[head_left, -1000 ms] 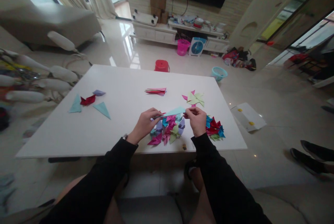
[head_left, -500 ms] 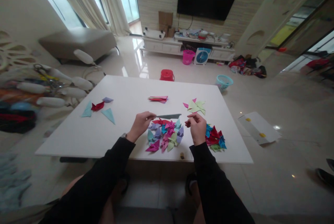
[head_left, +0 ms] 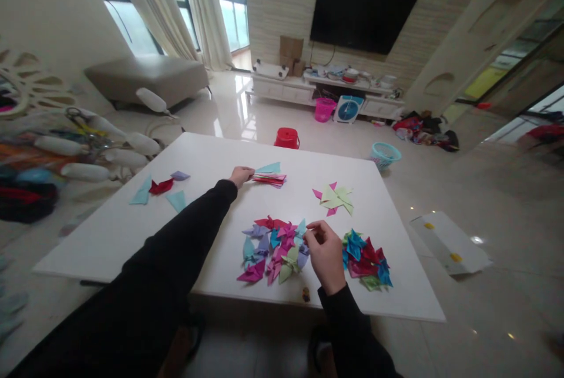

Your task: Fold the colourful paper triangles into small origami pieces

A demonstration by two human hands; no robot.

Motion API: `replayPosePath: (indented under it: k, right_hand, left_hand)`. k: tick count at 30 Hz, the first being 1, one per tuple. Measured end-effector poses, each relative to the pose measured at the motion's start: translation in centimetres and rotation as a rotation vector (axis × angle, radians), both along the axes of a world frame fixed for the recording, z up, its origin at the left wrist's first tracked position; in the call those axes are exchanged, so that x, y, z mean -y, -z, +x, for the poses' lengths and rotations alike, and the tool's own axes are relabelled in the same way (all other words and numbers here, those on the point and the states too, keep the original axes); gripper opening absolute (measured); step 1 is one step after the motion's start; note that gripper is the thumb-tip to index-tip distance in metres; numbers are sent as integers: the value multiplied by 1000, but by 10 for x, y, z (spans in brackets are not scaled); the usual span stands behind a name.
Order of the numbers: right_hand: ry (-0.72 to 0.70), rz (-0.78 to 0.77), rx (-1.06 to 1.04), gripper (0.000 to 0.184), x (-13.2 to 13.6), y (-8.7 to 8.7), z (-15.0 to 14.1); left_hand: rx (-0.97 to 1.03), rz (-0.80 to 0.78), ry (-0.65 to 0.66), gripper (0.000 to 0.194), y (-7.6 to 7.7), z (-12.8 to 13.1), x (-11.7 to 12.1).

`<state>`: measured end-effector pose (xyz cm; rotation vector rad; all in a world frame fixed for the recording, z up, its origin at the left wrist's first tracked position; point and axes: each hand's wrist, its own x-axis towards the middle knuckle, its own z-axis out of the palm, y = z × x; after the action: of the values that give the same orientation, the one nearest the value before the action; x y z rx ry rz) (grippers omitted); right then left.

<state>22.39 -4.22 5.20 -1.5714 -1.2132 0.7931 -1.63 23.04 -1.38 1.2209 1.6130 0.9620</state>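
Observation:
My left hand [head_left: 241, 176] reaches across the white table [head_left: 202, 154] and pinches a light blue folded paper piece [head_left: 270, 169] over a small stack of folded papers [head_left: 271, 179]. My right hand [head_left: 325, 251] hovers near the front edge with fingers curled, between a heap of folded colourful paper shapes [head_left: 273, 245] on its left and a second heap [head_left: 366, 256] on its right. Nothing is visible in the right hand's fingers.
A green and pink paper pinwheel [head_left: 335, 197] lies right of centre. Blue, red and purple paper triangles [head_left: 159, 189] lie at the table's left. A red bucket [head_left: 286, 137], a teal basket [head_left: 385, 155] and a white sheet [head_left: 449, 243] are on the floor beyond.
My left hand carried the blue paper piece from in front of me out to the stack at the table's middle. My right hand let go of it and stayed near the heaps. The camera tilted up.

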Motion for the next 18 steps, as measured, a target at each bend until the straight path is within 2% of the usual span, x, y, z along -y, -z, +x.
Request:
replayPosePath:
  k: [6,10,14,18]
  right_hand:
    - [-72,-37,72,13,-2,8,-6]
    - [-100,-67,80,15,-4,10,-12]
    - [-131,-60,105,20,-3,10,-19]
    - [-160,-54,122,21,-2,7,-24]
  left_hand:
    - [-125,-72,5,11,34,0,-30]
    - [-228,-95,-3,8,47,-8,-40]
    - [-320,-84,-46,10,49,-26,-40]
    - [-406,-50,-134,14,38,-74,-24]
